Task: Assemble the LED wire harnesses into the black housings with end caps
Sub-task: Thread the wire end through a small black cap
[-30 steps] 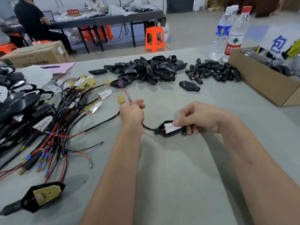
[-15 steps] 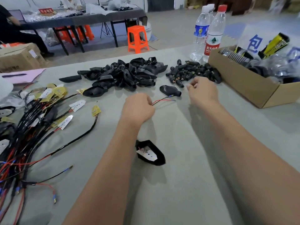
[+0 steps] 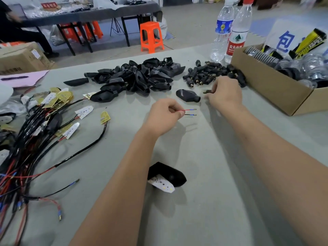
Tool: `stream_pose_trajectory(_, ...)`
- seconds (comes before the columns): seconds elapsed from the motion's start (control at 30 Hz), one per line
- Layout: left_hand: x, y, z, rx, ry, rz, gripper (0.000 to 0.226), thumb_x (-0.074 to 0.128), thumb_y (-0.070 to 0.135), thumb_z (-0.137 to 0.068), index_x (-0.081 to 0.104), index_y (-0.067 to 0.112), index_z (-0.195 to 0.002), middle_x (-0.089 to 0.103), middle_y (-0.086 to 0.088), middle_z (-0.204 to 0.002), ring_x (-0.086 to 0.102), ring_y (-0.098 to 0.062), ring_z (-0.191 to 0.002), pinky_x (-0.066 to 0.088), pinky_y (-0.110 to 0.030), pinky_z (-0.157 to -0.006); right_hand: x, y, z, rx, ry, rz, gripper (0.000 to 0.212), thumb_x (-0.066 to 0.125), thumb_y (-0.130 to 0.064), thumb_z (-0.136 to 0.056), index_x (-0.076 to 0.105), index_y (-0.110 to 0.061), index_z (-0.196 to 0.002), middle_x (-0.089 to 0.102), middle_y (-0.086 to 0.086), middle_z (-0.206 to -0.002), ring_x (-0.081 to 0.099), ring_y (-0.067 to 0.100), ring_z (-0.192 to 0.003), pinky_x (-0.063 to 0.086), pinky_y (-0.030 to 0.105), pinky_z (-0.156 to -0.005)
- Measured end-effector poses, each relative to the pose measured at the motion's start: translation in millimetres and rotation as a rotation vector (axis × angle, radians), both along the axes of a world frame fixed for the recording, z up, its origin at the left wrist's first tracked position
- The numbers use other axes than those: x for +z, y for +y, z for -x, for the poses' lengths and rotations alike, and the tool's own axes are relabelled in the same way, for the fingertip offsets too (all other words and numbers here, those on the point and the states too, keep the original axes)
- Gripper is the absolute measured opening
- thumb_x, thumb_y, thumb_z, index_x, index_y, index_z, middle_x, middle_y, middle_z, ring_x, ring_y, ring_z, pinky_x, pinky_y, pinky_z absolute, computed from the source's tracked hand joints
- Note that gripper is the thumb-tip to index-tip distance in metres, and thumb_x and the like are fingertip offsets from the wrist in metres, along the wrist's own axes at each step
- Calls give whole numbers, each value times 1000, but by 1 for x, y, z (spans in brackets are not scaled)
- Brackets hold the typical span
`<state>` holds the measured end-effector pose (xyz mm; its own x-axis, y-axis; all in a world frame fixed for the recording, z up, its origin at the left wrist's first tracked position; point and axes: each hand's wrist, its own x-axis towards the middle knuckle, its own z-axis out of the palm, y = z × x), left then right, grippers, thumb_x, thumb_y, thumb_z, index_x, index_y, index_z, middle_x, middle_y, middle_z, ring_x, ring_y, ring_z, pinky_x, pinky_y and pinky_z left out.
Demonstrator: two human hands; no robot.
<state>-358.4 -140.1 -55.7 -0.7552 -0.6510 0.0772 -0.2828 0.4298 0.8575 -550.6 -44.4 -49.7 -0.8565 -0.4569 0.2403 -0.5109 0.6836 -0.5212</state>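
Grey felt-covered table [image 3: 204, 219] in a workshop, with a dark work table [image 3: 88, 15] and an orange stool [image 3: 151, 37] on the floor beyond.

Left hand [image 3: 164, 116]: thumb and forefinger pinched on two thin wire leads [image 3: 189, 112] — one red, one black, each tipped with blue sleeving and a bare metal end — which stuck out to the right, clear of the table.

Right hand [image 3: 225, 94]: fingers curled round a small black end cap [image 3: 207, 91], its brass-coloured tip showing at the left of the fingertips; hand just in front of the pile of end caps [image 3: 211, 74].

Single black housing [image 3: 188, 95]: lay on the felt between the two hands, just beside the right hand, apart from both.

Housing with white LED board [image 3: 166, 176]: lay near the table edge, partly hidden under the left forearm, the board poking out at its lower side.

Pile of black housings [image 3: 138, 75]: heaped at the far middle of the table, left of the end caps.

Wire harnesses [image 3: 35, 132]: a tangle of black and red leads with white and yellow boards, spread over the left of the table.

Cardboard box [image 3: 269, 82]: at the far right, holding ribbed metal parts — two water bottles [image 3: 230, 31] stood upright behind its left corner.
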Motion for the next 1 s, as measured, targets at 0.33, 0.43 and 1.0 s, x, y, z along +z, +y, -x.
stream_pose_trajectory(0.33, -5, 19, -86, 153, 253, -538, 18, 59, 10, -102, 67, 7, -87, 44, -1, -71, 25, -6, -44, 20, -17, -37, -2, 12, -135, 273, -1024, 1001, 26, 40, -21, -113, 63, -10, -110, 65, 6, -79, 50, 10, -53, 39, 19, -43)
stream_pose_trajectory(0.43, -6, 20, -91, 184, 297, -566, 20, 54, 11, -105, 62, 5, -87, 45, -2, -70, 27, -5, -42, 21, -16, -37, -9, 10, -151, 320, -1121, 1121, 20, 45, -14, -111, 57, -4, -98, 61, 12, -83, 69, 18, -62, 56, 23, -55)
stream_pose_trajectory(1.0, -9, 28, -84, 262, 267, -399, 20, 56, 22, -105, 62, 10, -90, 63, 4, -58, 38, -7, -41, 30, -16, -40, -21, 8, -153, 461, -1040, 1055, 14, 54, -10, -106, 63, 1, -105, 78, 14, -98, 74, 24, -85, 55, 22, -66)
